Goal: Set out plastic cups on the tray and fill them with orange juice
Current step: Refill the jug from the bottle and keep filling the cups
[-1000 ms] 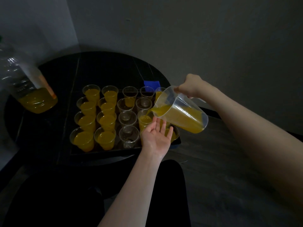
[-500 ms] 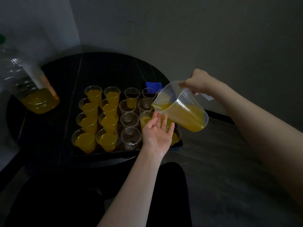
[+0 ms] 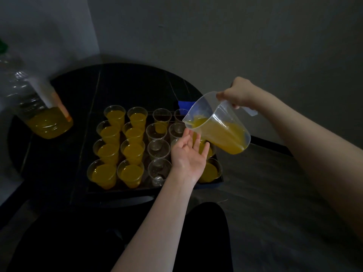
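A dark tray [image 3: 121, 190] on the round black table holds several clear plastic cups. The two left columns, such as one cup [image 3: 104, 174], are full of orange juice. Cups in the middle, such as one near the front [image 3: 159, 170], look empty. My right hand [image 3: 238, 93] grips the handle of a clear jug [image 3: 220, 124] partly full of juice, tilted with its spout over the right-hand cups. My left hand [image 3: 189, 156] hovers open, fingers straight, just under the spout and hides a cup behind it.
A large clear bottle [image 3: 37, 112] with juice in its bottom stands at the table's left. A blue object [image 3: 185, 104] lies behind the tray. Grey walls close the corner; dark floor lies to the right. My dark-clothed legs are below.
The jug has lifted and tipped back a little, and juice no longer runs from the spout. My left hand stays under the spout, shifted slightly.
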